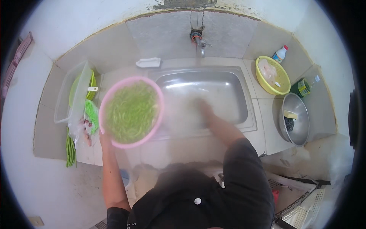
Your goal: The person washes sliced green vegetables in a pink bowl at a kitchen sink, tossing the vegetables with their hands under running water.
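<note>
A pink round basin (160, 114) full of chopped green vegetables (130, 113) sits at the sink's left side, partly over the counter. My left hand (104, 138) grips its lower left rim; the fingers are mostly hidden behind it. Down inside the stainless steel sink (228, 83) is my right hand (203, 107). Haze blurs that hand, and whether it holds anything is unclear. Above the sink a metal tap (202, 47) juts from the tiled wall.
On the left are a clear plastic bin (77, 94), a green plastic bag (91, 113) and long green beans (70, 150). At right stand a yellow basket (281, 81), a white bottle (279, 54), a green bottle (303, 87) and a steel bowl (301, 128) holding a sponge (290, 114).
</note>
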The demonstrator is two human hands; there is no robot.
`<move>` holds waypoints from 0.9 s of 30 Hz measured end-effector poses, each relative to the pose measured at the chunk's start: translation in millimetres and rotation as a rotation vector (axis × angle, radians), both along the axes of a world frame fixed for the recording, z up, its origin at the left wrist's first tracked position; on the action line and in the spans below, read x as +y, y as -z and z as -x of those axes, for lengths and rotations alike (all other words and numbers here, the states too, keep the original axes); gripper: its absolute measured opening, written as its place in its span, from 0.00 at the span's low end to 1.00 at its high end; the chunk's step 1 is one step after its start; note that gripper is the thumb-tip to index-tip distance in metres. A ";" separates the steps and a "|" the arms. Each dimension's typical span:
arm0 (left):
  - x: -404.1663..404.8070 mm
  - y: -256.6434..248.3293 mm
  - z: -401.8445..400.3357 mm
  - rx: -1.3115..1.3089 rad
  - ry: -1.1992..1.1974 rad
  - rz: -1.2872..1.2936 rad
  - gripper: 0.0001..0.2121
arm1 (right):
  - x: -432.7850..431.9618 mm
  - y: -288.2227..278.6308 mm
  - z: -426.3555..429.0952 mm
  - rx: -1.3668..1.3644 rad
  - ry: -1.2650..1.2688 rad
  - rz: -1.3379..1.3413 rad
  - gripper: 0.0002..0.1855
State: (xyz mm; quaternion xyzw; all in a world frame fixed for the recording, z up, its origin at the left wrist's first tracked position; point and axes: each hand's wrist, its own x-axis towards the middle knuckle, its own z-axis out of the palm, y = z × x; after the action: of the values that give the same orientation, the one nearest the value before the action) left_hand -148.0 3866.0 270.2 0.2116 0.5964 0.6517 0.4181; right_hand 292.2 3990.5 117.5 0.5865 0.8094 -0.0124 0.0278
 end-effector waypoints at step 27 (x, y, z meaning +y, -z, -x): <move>0.5 -5.3 -3.8 0.100 0.033 0.107 0.34 | 26.2 52.2 -17.2 0.434 0.004 -0.113 0.10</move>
State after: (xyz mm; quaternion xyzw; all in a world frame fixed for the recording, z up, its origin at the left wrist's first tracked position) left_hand -144.1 3866.5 275.6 0.2310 0.6468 0.6007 0.4093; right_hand 309.4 4016.8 65.3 0.5721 0.7947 -0.0929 -0.1802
